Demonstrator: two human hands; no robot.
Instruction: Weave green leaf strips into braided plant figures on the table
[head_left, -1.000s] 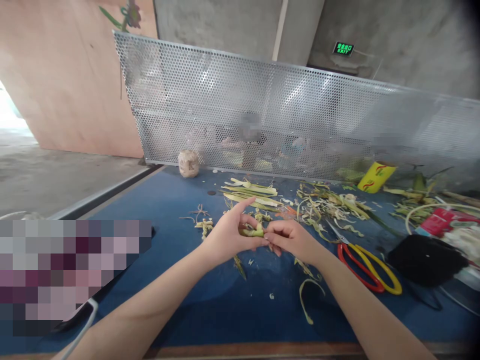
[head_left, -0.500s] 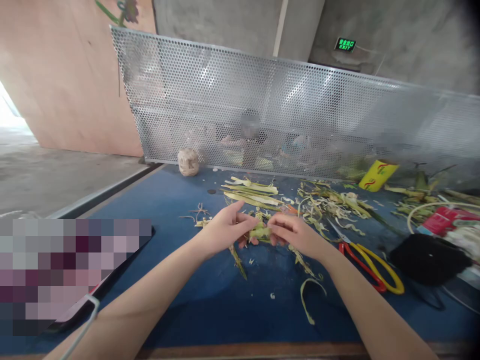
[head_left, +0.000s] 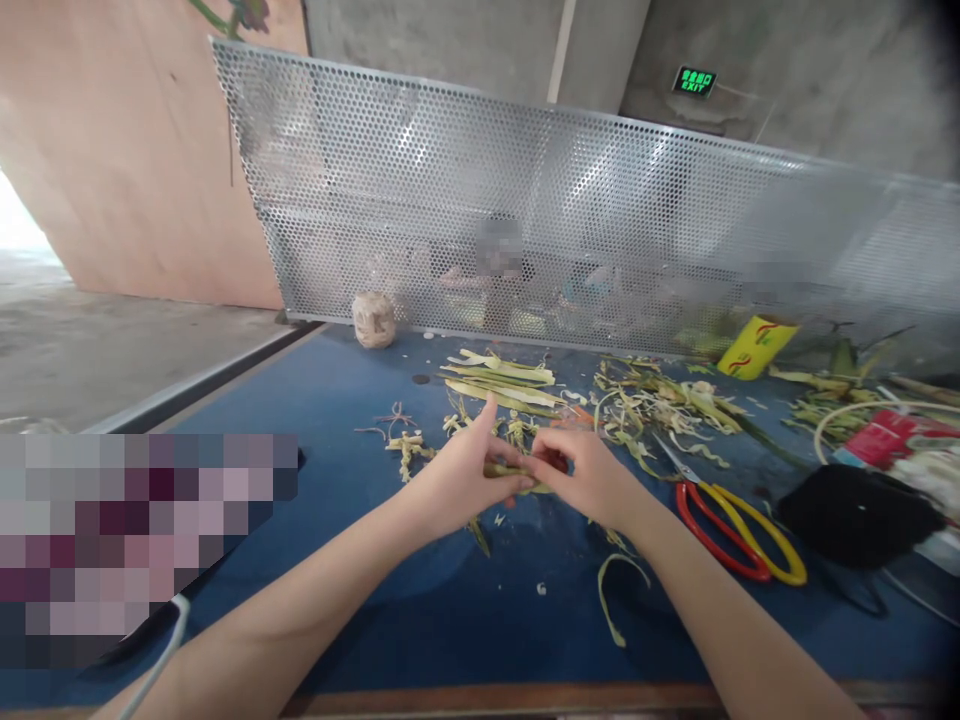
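Observation:
Over the middle of the table, my left hand [head_left: 471, 472] and my right hand [head_left: 579, 468] meet almost fingertip to fingertip. Between them is a piece of green plant strip [head_left: 541, 488], pinched by the fingers of both hands; part of it is hidden behind them. The left thumb points up and away from the piece. Just beyond the hands lie small knotted figures of pale strip [head_left: 406, 452]. Farther back, long flat green leaf strips [head_left: 502, 382] rest side by side. Scissors [head_left: 697, 484] with one red and one yellow handle lie right of my right hand.
Loose plant scraps [head_left: 660, 405] lie back right, near a yellow roll [head_left: 759, 347]. A black bundle [head_left: 859, 518] is at the right. A ball of twine [head_left: 373, 320] stands before the perforated metal screen [head_left: 450, 180]. A blurred-out flat object [head_left: 150, 540] lies left.
My hands have drawn closer together and turned around the green strip, covering more of it. My right fingers have curled in more tightly. The view has shifted slightly.

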